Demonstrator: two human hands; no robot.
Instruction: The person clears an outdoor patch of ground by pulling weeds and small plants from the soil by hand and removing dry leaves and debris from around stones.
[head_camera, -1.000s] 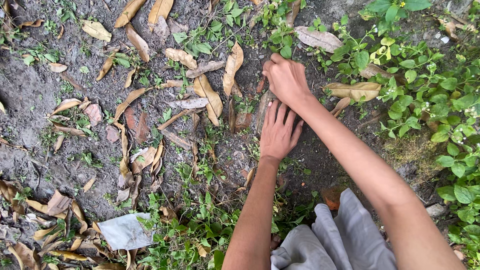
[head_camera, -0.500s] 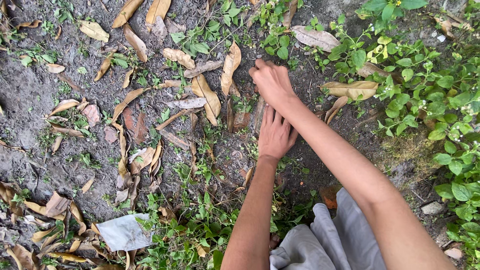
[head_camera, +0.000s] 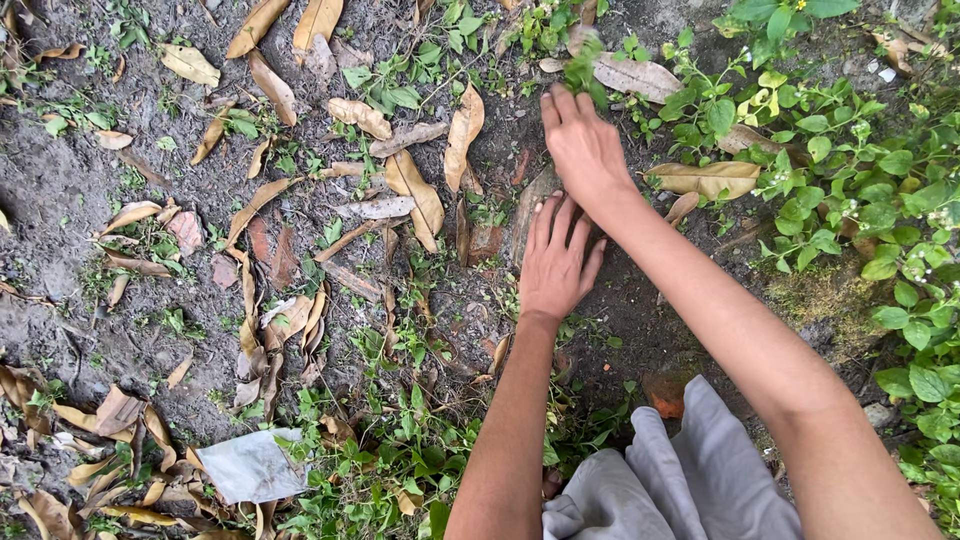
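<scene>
Nearest you, your grey cloth (head_camera: 680, 480) bunches at the bottom edge. Beyond it your left hand (head_camera: 557, 262) lies flat on the soil, fingers (head_camera: 560, 222) spread and empty, tips touching the half-buried brick (head_camera: 530, 205). The brick looks heavy, stiff and gritty (likely stuck fast), so take it by its exposed long edge. Past the brick, your right hand (head_camera: 583, 148) pinches a weed sprig (head_camera: 583, 68), soft and easily torn.
</scene>
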